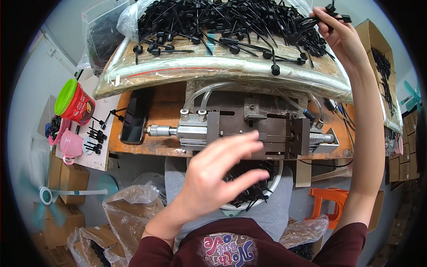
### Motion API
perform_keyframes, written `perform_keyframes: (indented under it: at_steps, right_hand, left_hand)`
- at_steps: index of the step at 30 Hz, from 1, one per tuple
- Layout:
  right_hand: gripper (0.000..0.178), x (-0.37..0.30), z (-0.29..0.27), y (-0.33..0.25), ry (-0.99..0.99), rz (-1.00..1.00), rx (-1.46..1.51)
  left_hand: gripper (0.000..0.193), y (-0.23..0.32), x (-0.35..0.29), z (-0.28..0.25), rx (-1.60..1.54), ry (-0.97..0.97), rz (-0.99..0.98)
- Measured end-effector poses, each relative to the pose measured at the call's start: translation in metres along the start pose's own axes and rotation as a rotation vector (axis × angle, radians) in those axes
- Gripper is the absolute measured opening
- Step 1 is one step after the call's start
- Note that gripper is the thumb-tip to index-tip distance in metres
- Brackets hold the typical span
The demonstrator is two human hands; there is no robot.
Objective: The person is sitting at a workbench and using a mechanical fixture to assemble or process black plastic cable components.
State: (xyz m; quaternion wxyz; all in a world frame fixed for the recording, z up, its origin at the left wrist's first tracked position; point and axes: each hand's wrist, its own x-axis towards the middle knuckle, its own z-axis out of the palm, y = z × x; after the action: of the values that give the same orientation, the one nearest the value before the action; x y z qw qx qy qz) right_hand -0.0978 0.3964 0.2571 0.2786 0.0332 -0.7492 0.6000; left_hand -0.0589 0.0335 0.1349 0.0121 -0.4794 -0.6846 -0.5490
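Note:
My left hand [215,173] hovers over the front of a metal clamping fixture [278,143], its fingers stretched and thumb apart, with nothing visible in it. Slightly blurred, it hides part of the fixture's middle. My right hand [340,33] is raised at the far right, its fingers closed on several black plastic pieces with thin stems [329,18]. Beside it lies a large heap of similar black stemmed pieces [222,18] on a plastic-wrapped board [213,73]. Below my left hand, a white round tub [279,171] on my lap holds more of them.
A black phone [134,116] lies left of the fixture's air cylinder [193,130]. Clear air hoses [195,95] arch behind it. Further left stand a red tub [81,107] and a pink cup [71,144]. An orange stool [327,202] and a teal fan [46,196] stand below.

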Motion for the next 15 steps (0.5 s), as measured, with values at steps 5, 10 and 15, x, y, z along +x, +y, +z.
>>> perform_keyframes:
  at_steps: [5, 10, 15]
  right_hand:
    - [0.027, -0.033, 0.019, -0.015, -0.065, -0.016, 0.366]
    - [0.02, -0.097, 0.07, -0.03, -0.128, 0.076, 0.629]
    - [0.014, -0.158, 0.1, -0.008, -0.064, 0.166, 0.787]
  left_hand:
    - [0.054, -0.006, 0.021, 0.006, -0.345, 0.164, -0.131]
    - [0.064, -0.009, 0.032, 0.013, -0.73, 0.232, -0.225]
    - [0.046, -0.012, 0.016, 0.001, -0.948, 0.006, -0.384]
